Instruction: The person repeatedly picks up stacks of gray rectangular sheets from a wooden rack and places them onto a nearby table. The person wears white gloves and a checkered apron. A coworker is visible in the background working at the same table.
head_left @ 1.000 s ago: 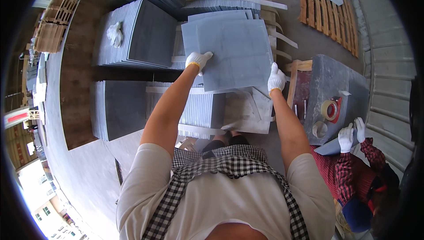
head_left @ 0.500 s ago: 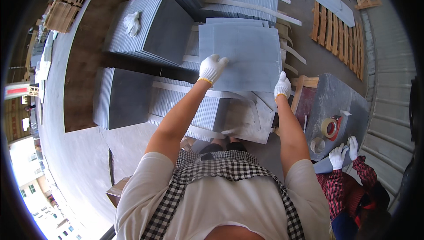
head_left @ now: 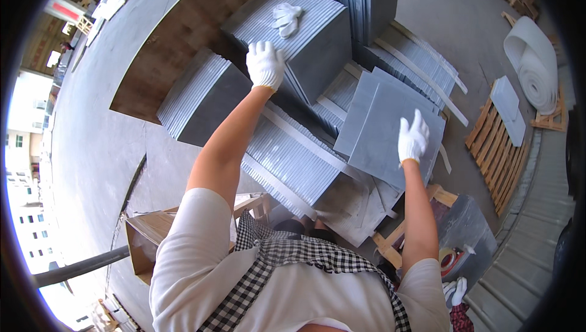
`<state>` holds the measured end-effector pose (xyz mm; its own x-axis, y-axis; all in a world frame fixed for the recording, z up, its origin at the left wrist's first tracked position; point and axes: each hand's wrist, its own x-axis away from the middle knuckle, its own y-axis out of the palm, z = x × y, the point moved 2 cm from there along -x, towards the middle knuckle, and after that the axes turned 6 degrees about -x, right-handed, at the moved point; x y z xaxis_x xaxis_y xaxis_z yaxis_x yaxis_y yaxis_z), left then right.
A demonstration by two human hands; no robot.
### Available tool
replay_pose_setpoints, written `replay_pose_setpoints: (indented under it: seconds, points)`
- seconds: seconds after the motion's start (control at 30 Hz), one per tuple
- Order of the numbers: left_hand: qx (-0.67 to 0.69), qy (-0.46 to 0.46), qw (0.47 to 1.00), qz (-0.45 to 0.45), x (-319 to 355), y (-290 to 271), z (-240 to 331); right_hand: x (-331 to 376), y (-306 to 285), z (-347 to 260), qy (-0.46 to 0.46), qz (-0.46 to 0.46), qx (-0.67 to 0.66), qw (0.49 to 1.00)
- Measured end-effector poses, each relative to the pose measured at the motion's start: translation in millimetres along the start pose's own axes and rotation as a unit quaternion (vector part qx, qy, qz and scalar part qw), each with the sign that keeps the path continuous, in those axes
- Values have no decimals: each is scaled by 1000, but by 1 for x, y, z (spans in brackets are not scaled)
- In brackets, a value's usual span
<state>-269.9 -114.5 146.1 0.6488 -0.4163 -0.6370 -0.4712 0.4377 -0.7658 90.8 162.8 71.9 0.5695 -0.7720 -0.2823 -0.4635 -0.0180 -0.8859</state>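
Observation:
My left hand [head_left: 266, 68], in a white knit glove, is raised at the near edge of a tall stack of grey slabs [head_left: 320, 57]. Its fingers are stretched out, with nothing seen in them; whether they touch the stack I cannot tell. A crumpled pair of white gloves [head_left: 286, 19] lies on that stack. My gloved right hand [head_left: 413, 139] is open, fingers spread, over a few loose flat grey slabs [head_left: 375, 121] lying overlapped. Below my left hand runs a row of slabs on edge [head_left: 287, 155] under white straps, beside another dark stack [head_left: 204, 97].
A brown board [head_left: 177, 39] stands behind the stacks. At right are a wooden pallet [head_left: 497, 155] with white sheets [head_left: 508, 109] and a white foam roll [head_left: 531, 66]. A co-worker's gloved hands [head_left: 455, 289] are at a grey-topped table [head_left: 473, 225] with tape [head_left: 450, 260]. A cardboard box [head_left: 143, 246] stands at left.
Both hands have come off the loose slabs' edges. My left hand has moved left to the tall stack; my right hand is now spread above the slabs. The view has turned.

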Motion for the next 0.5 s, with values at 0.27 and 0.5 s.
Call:
replay_pose_setpoints:
  seconds: [0.27,0.5]
  points:
    - [-91,-137,985,-51,-25,51,10,-126,38,-280,-274,13,-216,937]
    - [52,-179,980,-67,-32,50,21,-191,146,-380,-290,-52,-112,949]
